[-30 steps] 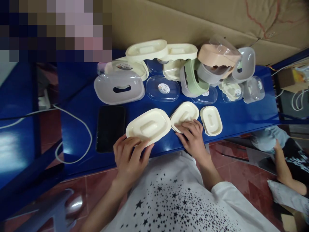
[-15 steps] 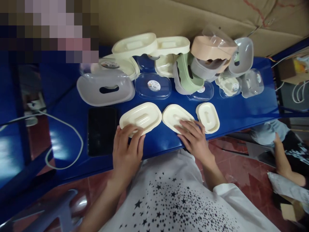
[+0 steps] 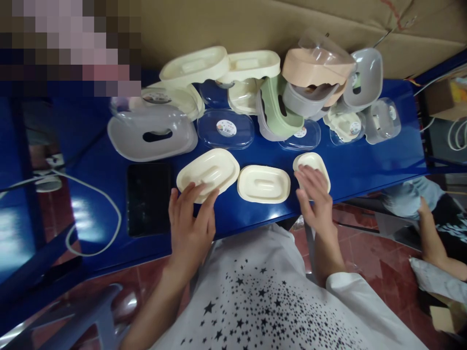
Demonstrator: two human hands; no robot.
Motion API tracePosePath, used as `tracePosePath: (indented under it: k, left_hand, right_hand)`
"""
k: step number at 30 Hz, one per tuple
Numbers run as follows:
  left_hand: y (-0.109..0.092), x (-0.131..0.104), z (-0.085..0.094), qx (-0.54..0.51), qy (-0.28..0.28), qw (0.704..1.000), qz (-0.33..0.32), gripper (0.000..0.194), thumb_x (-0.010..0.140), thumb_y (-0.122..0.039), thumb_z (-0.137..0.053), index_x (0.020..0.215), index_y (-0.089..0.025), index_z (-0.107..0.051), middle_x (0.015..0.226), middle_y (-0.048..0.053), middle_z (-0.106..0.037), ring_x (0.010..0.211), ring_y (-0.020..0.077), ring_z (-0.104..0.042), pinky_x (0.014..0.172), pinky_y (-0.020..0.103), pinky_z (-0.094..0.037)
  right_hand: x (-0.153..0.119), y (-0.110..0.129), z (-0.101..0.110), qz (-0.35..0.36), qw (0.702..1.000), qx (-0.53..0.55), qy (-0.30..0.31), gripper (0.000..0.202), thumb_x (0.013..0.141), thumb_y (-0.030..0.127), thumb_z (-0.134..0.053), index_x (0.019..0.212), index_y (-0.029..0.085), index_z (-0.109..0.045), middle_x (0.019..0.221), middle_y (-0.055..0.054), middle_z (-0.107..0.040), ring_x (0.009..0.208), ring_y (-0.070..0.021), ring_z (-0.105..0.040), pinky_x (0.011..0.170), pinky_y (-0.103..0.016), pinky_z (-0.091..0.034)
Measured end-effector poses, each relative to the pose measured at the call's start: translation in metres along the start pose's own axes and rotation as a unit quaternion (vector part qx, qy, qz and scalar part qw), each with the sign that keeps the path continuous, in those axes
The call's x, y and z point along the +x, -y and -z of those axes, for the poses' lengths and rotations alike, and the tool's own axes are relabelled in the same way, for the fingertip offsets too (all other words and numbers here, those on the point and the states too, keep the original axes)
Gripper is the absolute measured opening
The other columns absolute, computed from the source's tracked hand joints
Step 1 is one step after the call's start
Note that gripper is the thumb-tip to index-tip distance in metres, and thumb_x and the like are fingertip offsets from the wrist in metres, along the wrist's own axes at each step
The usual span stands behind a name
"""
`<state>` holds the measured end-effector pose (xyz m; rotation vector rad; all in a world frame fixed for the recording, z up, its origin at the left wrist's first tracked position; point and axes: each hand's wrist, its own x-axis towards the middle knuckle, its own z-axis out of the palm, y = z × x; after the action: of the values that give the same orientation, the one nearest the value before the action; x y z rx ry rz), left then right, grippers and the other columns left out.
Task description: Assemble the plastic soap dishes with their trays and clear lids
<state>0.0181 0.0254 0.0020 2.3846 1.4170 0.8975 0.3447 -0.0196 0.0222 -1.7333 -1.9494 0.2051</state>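
Three cream oval plastic pieces with raised middles lie in a row along the front of the blue table. On the near edge of the largest cream piece (image 3: pixel 208 167), at the left, rest the spread fingers of my left hand (image 3: pixel 192 214). The middle cream piece (image 3: pixel 263 183) lies flat with neither hand on it. Fingers of my right hand (image 3: pixel 315 197) lie stretched over the smallest cream piece (image 3: pixel 314 160) at the right, partly hiding it. Neither hand is closed round anything.
Behind the row stand a grey tub (image 3: pixel 151 133), a clear lid (image 3: pixel 226 129), a green tub (image 3: pixel 282 114), a peach tub (image 3: pixel 317 68) and more cream pieces (image 3: pixel 195 65). A black tablet-like slab (image 3: pixel 148 199) lies at left beside a white cable (image 3: pixel 113 204). Another person sits at right.
My right hand has left the middle piece and moved right onto the smallest one. The middle piece now lies straighter. My left hand stays at the largest piece, which has tilted slightly.
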Motion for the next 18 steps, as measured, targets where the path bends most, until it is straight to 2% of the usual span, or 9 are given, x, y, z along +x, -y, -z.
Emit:
tracePosePath:
  k: [2,5,9,11,14,16,18]
  left_hand:
    - [-0.005,-0.001,0.002,-0.002,-0.003,0.999,-0.055,0.054,0.097,-0.004,-0.068,0.147,-0.026,-0.063,0.144,0.014,-0.069,0.145,0.0309,-0.060,0.131,0.061,-0.039]
    - [-0.016,0.000,-0.001,-0.024,0.039,0.989,-0.142,0.054,0.095,-0.004,-0.071,0.146,-0.020,-0.064,0.147,0.014,-0.070,0.142,0.0280,-0.062,0.131,0.051,-0.041]
    - [-0.027,0.003,-0.010,-0.012,0.110,0.978,-0.174,0.050,0.100,-0.007,-0.067,0.149,-0.016,-0.062,0.156,0.013,-0.066,0.145,0.0296,-0.060,0.137,0.058,-0.026]
    - [-0.027,0.005,-0.013,-0.013,0.113,0.976,-0.188,0.044,0.100,-0.006,-0.066,0.143,-0.016,-0.065,0.145,0.011,-0.073,0.136,0.0271,-0.066,0.138,0.060,-0.023]
    - [-0.025,0.005,-0.012,-0.017,0.088,0.976,-0.197,0.038,0.098,-0.002,-0.066,0.133,-0.017,-0.070,0.124,0.009,-0.080,0.120,0.0242,-0.071,0.134,0.057,-0.031]
    - [-0.023,0.005,-0.011,-0.017,0.077,0.977,-0.196,0.036,0.097,-0.002,-0.068,0.129,-0.018,-0.070,0.120,0.008,-0.080,0.117,0.0240,-0.071,0.132,0.056,-0.036]
    - [-0.022,0.006,-0.011,-0.021,0.069,0.979,-0.190,0.035,0.096,-0.002,-0.070,0.127,-0.019,-0.070,0.120,0.008,-0.080,0.117,0.0242,-0.071,0.129,0.055,-0.040]
  right_hand:
    - [0.003,-0.016,0.006,-0.029,0.997,-0.067,-0.028,0.047,0.111,0.026,-0.056,0.157,0.035,-0.058,0.156,-0.005,-0.066,0.151,-0.0313,-0.057,0.132,-0.066,-0.032]
    - [0.008,-0.033,0.018,-0.043,0.993,-0.109,-0.003,0.039,0.112,0.021,-0.048,0.145,0.033,-0.065,0.147,-0.006,-0.073,0.145,-0.0283,-0.063,0.135,-0.064,-0.024]
    - [0.031,-0.027,0.025,-0.032,0.992,-0.120,-0.037,0.039,0.113,0.026,-0.042,0.147,0.030,-0.061,0.150,-0.007,-0.070,0.146,-0.0277,-0.062,0.131,-0.062,-0.033]
    - [0.053,-0.017,0.017,0.003,0.993,-0.117,-0.024,0.043,0.114,0.033,-0.042,0.155,0.030,-0.054,0.155,-0.009,-0.066,0.149,-0.0288,-0.058,0.129,-0.061,-0.037]
    - [0.092,-0.006,-0.004,0.030,0.993,-0.117,-0.001,0.056,0.113,0.051,-0.047,0.164,0.028,-0.045,0.159,-0.014,-0.060,0.151,-0.0352,-0.052,0.127,-0.064,-0.037]
    - [0.115,-0.004,-0.016,0.022,0.992,-0.120,-0.013,0.062,0.110,0.061,-0.050,0.162,0.026,-0.050,0.150,-0.016,-0.062,0.145,-0.0396,-0.054,0.123,-0.067,-0.040]
    - [0.130,-0.006,-0.018,0.015,0.993,-0.116,-0.029,0.057,0.109,0.063,-0.051,0.151,0.027,-0.061,0.135,-0.015,-0.067,0.133,-0.0384,-0.060,0.117,-0.065,-0.045]
